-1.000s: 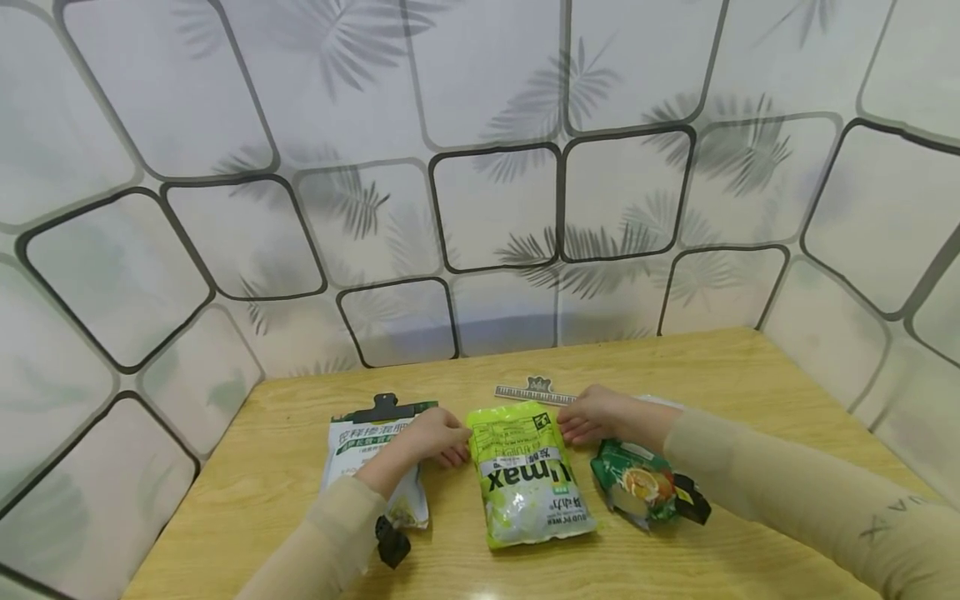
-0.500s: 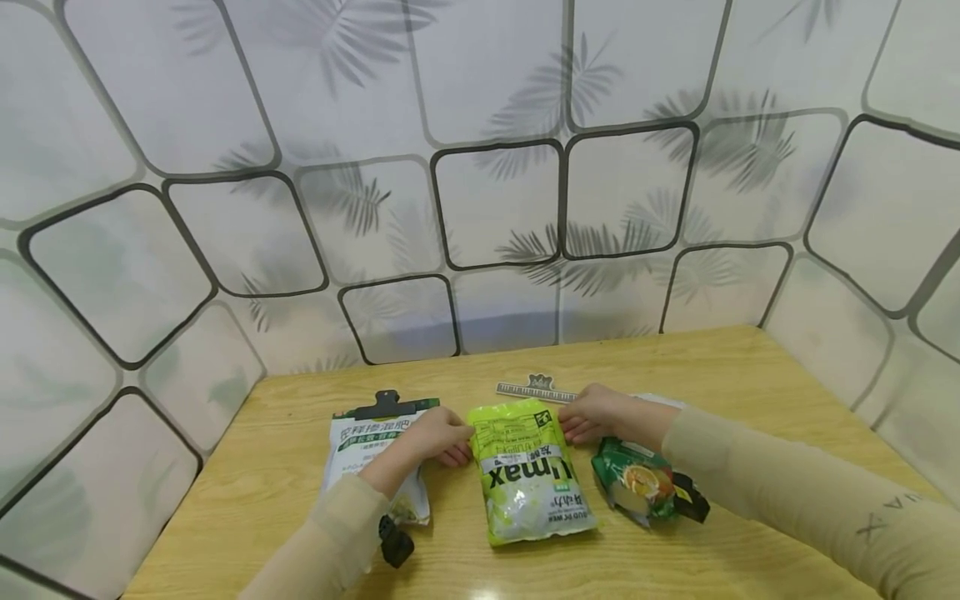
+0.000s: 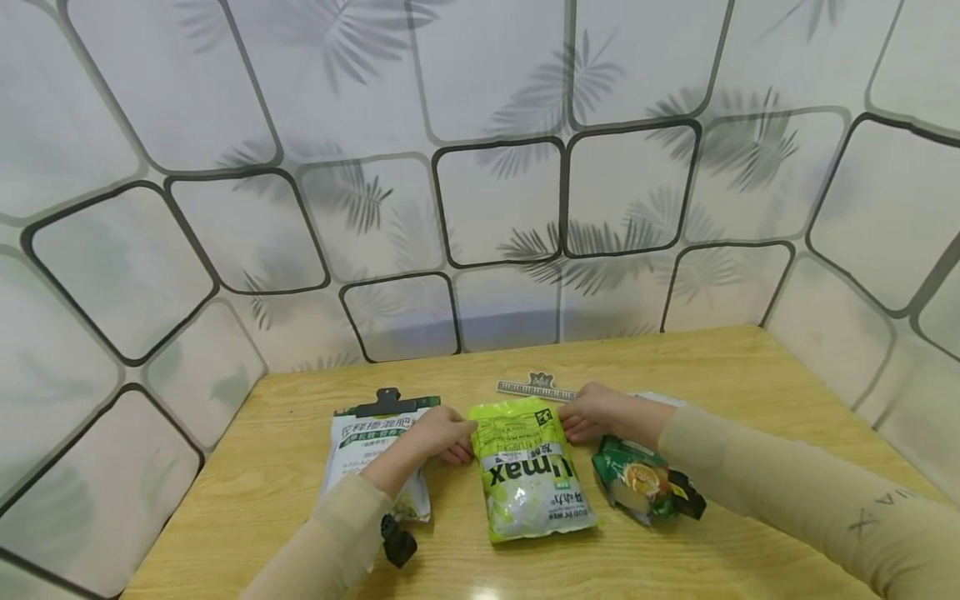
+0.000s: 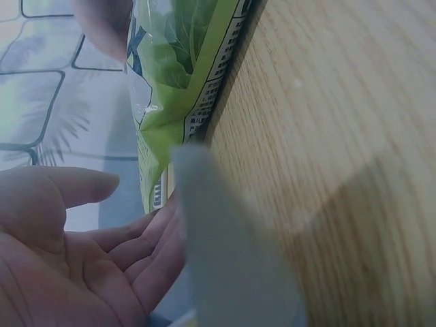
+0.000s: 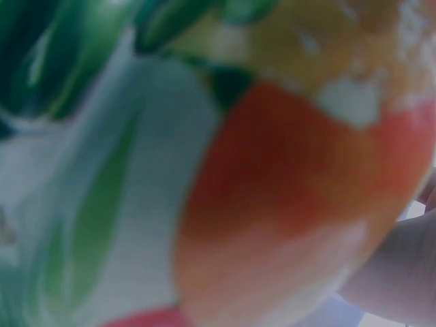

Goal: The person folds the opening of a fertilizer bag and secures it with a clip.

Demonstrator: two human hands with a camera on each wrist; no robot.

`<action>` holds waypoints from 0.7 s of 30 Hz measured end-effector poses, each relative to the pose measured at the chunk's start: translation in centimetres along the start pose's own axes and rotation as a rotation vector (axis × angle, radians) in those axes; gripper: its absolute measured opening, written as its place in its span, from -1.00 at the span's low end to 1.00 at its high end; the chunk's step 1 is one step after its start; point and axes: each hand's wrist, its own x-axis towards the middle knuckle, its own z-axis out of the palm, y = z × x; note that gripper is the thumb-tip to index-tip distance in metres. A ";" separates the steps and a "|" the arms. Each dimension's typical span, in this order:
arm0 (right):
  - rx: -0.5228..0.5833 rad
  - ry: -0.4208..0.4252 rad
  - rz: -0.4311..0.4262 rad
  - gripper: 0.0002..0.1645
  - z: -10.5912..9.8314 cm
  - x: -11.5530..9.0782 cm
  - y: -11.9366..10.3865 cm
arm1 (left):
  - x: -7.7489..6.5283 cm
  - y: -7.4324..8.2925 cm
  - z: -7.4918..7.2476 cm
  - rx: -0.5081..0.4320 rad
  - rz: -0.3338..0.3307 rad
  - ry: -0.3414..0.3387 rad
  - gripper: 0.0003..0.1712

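A yellow-green fertilizer bag (image 3: 531, 475) printed "Umax" lies flat on the table between both hands, its lettering mostly upside down. At the bag's top left edge is my left hand (image 3: 444, 435). In the left wrist view its thumb stands apart from the fingers (image 4: 146, 255), whose tips reach the edge of the bag (image 4: 178, 95). My right hand (image 3: 592, 412) has its fingers against the top right edge; the thumb is hard to make out. A green bag (image 5: 286, 204) with printed fruit fills the right wrist view and hides most of that hand.
To the left lies a white fertilizer bag (image 3: 375, 450) with a black clip (image 3: 387, 402) across its top. A green bag with orange prints (image 3: 637, 479) lies right, under the right forearm. A silver long-bar clip (image 3: 534, 389) rests behind the yellow-green bag. Patterned walls enclose the wooden table (image 3: 262, 500).
The head view shifts very slightly. Both hands stay at the top edges of the yellow-green bag, and nothing else visibly moves.
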 end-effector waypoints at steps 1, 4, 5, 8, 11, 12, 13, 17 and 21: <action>0.002 0.000 0.001 -0.52 0.0 0.0 0.0 | 0.0 0.0 0.0 -0.009 -0.006 0.005 -0.58; -0.002 0.002 0.006 -0.50 0.1 0.1 -0.1 | 0.0 0.1 0.1 -0.026 -0.013 0.015 -0.55; -0.004 0.005 0.010 -0.49 0.2 0.1 -0.1 | 0.0 0.1 0.1 -0.031 -0.013 0.016 -0.55; -0.010 0.013 0.023 -0.48 0.3 0.2 -0.1 | 0.0 0.0 0.2 -0.037 -0.011 0.009 -0.54; -0.011 0.016 0.031 -0.48 0.4 0.3 -0.1 | 0.0 -0.1 0.2 -0.045 -0.010 0.005 -0.54; -0.011 0.016 0.032 -0.48 0.4 0.3 -0.1 | 0.0 -0.1 0.2 -0.049 -0.009 0.004 -0.54; -0.011 0.015 0.032 -0.48 0.4 0.3 -0.1 | 0.0 -0.2 0.2 -0.055 -0.010 0.007 -0.55; 0.001 0.016 0.034 -0.47 0.4 0.3 -0.2 | 0.1 -0.2 0.4 -0.079 -0.020 0.027 -0.54; 0.013 0.022 0.028 -0.45 0.5 0.4 -0.1 | 0.1 -0.3 0.5 -0.104 -0.023 0.052 -0.53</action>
